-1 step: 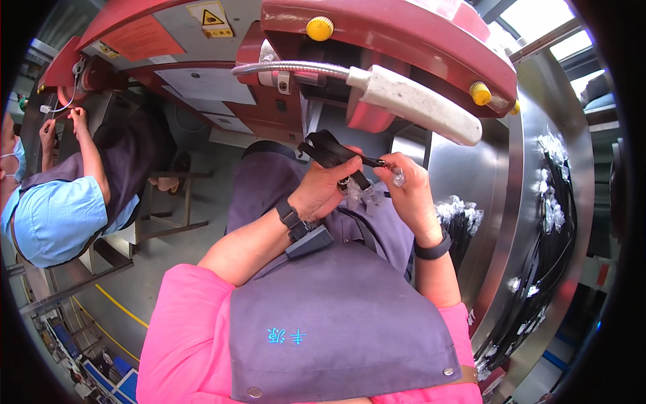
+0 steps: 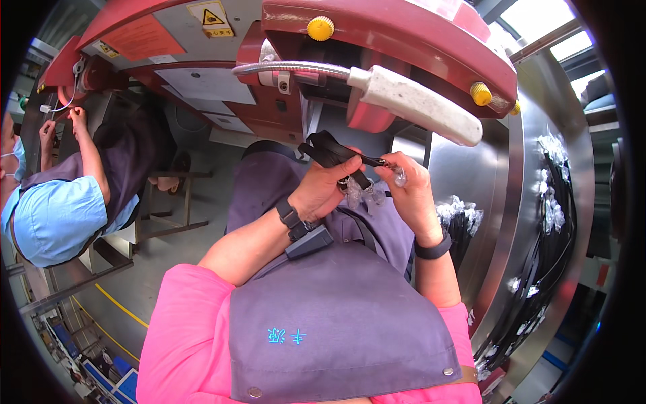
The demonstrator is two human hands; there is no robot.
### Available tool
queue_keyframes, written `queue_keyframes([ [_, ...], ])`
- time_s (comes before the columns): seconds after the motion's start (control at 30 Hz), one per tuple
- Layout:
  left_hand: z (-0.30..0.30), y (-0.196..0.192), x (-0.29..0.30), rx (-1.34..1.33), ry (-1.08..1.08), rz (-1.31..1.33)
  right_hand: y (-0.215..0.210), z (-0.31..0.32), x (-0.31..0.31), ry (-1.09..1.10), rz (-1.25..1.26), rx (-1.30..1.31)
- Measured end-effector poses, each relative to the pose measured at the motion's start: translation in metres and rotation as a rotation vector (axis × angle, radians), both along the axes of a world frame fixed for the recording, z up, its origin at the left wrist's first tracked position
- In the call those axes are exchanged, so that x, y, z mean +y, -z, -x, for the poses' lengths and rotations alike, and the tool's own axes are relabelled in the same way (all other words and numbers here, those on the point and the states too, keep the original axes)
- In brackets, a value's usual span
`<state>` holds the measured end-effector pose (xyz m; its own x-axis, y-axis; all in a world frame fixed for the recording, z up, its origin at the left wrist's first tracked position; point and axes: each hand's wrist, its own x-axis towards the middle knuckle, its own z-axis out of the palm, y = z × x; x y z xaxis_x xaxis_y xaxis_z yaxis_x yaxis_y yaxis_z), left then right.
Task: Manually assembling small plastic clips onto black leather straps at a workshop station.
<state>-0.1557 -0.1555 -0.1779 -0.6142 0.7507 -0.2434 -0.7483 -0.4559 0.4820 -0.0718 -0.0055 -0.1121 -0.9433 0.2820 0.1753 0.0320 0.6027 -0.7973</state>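
black cable bundle [image 2: 331, 152] gripped by left hand [image 2: 324, 190], right hand [image 2: 406, 187] pinching its end

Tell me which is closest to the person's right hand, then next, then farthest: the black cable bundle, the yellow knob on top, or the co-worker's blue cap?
From the right hand:
1. Black cable bundle, held, just left.
2. Yellow knob, above on the red machine.
3. Blue cap, far left.

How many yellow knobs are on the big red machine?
3. One yellow knob sits on top near the middle, one is at the right by the white handle's end, and a third peeks out just past it. More may be hidden.
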Motion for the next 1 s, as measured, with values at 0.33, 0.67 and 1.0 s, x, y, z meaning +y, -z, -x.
queue_keyframes([
  [0.33,-0.002,-0.028,0.011,-0.191,0.012,-0.015,0.020,0.013,0.001,0.243,0.440,0.145],
  [0.67,0.000,-0.032,0.018,-0.258,-0.031,-0.004,0.019,0.028,0.010,0.256,0.724,0.002],
  [1.0,0.003,-0.025,0.018,-0.243,-0.040,-0.024,0.017,0.036,0.015,0.272,0.765,-0.076],
])
